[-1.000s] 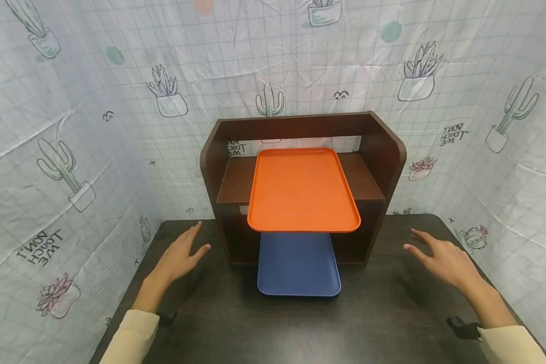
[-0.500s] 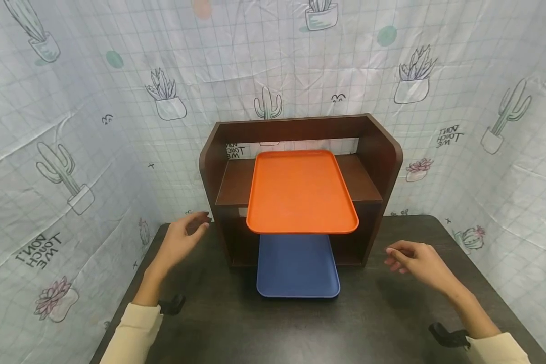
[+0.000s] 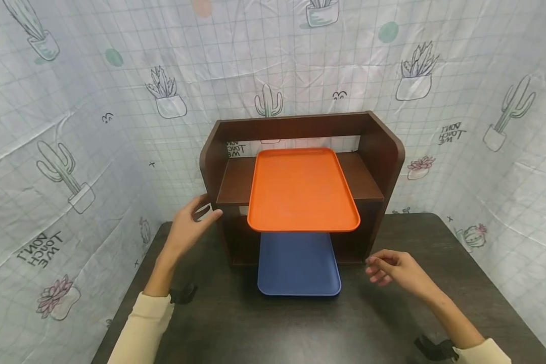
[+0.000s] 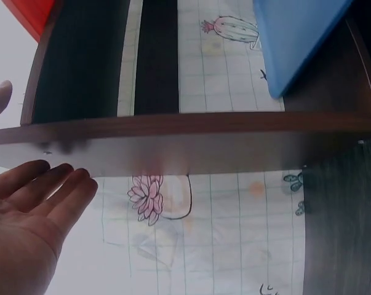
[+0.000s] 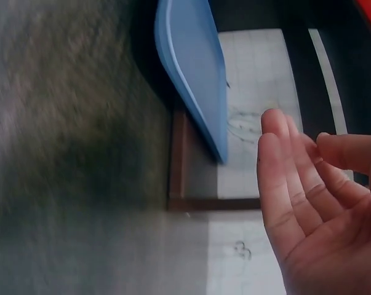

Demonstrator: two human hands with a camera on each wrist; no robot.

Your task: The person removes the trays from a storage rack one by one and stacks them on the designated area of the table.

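A dark brown two-tier wooden shelf [image 3: 296,126] stands at the back of the table. An orange tray [image 3: 302,189] lies on its upper level and juts out over the front. Below it, a blue tray [image 3: 298,265] sticks out of the lower level. My left hand [image 3: 186,232] is at the shelf's left side panel [image 4: 173,147], thumb in front and fingers along the outer face, with a gap showing in the left wrist view. Near the lower right front corner of the shelf hovers my right hand [image 3: 400,270], its fingers loosely bent and holding nothing.
The dark table [image 3: 296,328] extends around the shelf to both sides and the front. White grid-patterned cloth [image 3: 132,111] with plant drawings hangs behind and at both sides. Each wrist carries a black strap-mounted device [image 3: 434,349].
Both hands have moved inward: the left forward and right up to the shelf's side panel, the right leftward to its lower corner. The right fingers have bent. The trays and shelf stay put.
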